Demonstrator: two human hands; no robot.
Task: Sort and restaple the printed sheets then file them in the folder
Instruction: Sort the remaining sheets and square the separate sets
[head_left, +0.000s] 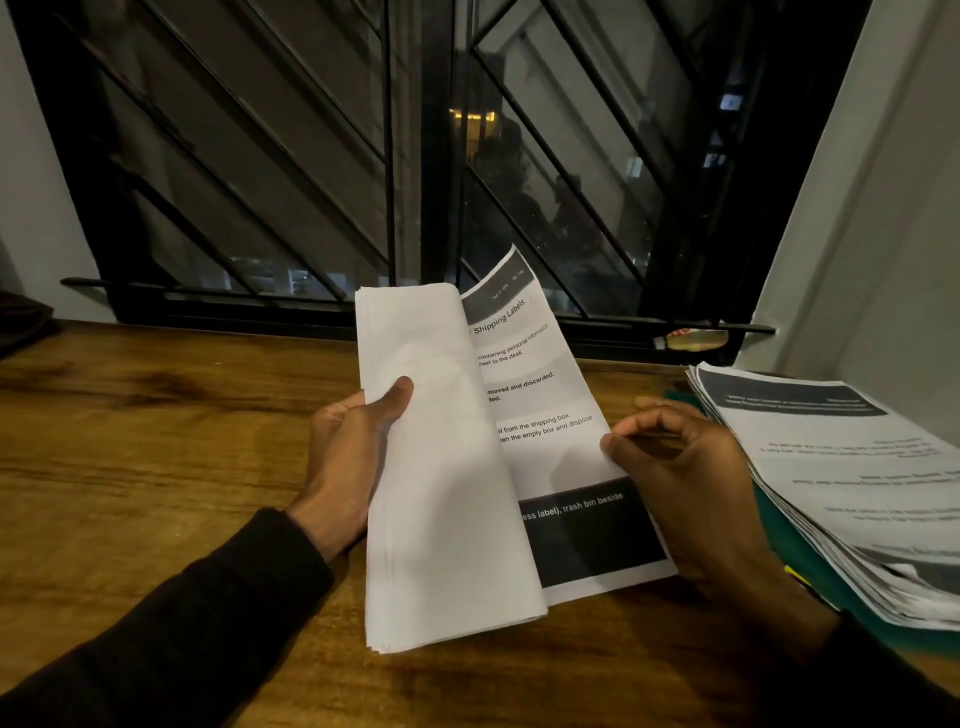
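Note:
A bundle of printed sheets (447, 467) is held above the wooden desk, its upper pages folded back to the left so their blank backs show. My left hand (348, 457) grips that folded-back part, thumb on top. Beneath lies an exposed printed page (550, 426) with a "Shipping Labels" heading and dark bands. My right hand (685, 467) pinches this page's right edge between thumb and fingers. At the right, a second stack of printed sheets (841, 478) rests on a green folder (810, 566).
The wooden desk (156, 441) runs up to a dark window with black diagonal bars (291, 171). A small yellowish object (691, 339) lies on the sill. A white wall (878, 218) rises at the right. A dark object (23, 322) sits at the far left.

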